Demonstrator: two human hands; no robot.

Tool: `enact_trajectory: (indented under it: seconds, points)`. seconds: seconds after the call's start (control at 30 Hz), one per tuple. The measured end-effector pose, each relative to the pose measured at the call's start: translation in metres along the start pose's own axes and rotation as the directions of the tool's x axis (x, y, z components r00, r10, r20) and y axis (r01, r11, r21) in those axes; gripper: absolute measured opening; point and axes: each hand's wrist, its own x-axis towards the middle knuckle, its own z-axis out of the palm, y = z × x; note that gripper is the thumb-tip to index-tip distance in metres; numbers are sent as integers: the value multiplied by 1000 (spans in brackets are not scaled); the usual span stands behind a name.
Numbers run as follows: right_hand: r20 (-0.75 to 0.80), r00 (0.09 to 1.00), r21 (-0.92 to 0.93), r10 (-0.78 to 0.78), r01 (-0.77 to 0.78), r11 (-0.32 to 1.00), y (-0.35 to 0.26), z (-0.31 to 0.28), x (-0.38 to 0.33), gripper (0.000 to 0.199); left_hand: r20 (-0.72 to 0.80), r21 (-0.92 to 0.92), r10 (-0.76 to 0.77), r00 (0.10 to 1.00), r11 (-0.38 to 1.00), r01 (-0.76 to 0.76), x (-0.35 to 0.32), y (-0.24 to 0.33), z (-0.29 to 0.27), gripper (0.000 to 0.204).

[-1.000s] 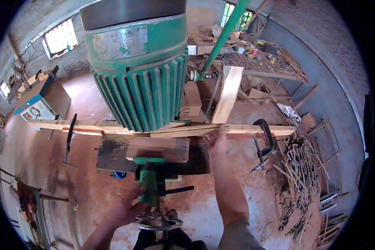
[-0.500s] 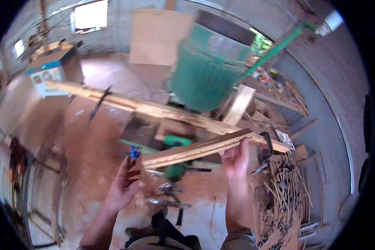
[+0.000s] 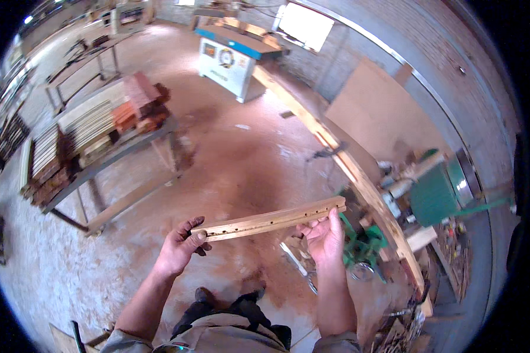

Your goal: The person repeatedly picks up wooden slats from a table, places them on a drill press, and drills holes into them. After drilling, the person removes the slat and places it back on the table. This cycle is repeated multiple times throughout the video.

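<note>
I hold a short wooden strip [image 3: 265, 223] crosswise in front of me with both hands. A row of small dark holes runs along the face turned toward me. The left end sits between the thumb and fingers of my left hand [image 3: 181, 247]. At the other end my right hand [image 3: 324, 240] grips the strip, thumb on the near face and fingers underneath. Beneath and beyond my right hand is a green machine [image 3: 362, 244], partly hidden by the hand and a long wooden beam [image 3: 359, 173].
A metal-framed bench [image 3: 109, 167] stacked with wooden slats [image 3: 88, 129] stands at the left. Farther back is a white cabinet machine [image 3: 224, 65] with a blue-edged top. A clamp [image 3: 328, 152] sits on the long beam. Wood scraps [image 3: 394, 336] lie at lower right.
My view has swung left, bringing the slat bench into sight. My left hand, apart from the strip before with a small blue thing at its fingertips, now grips the strip's left end.
</note>
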Motion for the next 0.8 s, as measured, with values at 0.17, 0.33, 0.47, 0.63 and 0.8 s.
enact_trajectory:
  seconds: [0.17,0.33,0.47,0.63,0.8]
  points:
    - [-50,990,-209,131,-139,968,65,67,22,37,-185,-85,7,983,996,-24,-29,11,-73,52]
    - [166,946,-161,280,-254,954,114,112,48,43,-349,244,312,884,941,-236,-50,19,-116,47]
    - [339,865,70,370,-416,907,151,136,81,48,47,958,809,586,129,-255,-51,28,-150,32]
    - [510,757,153,409,-547,823,207,161,127,51,107,990,904,413,-57,-130,-33,35,-182,28]
    - [575,706,183,413,-603,777,246,182,181,53,105,994,905,412,-81,-75,7,50,-211,27]
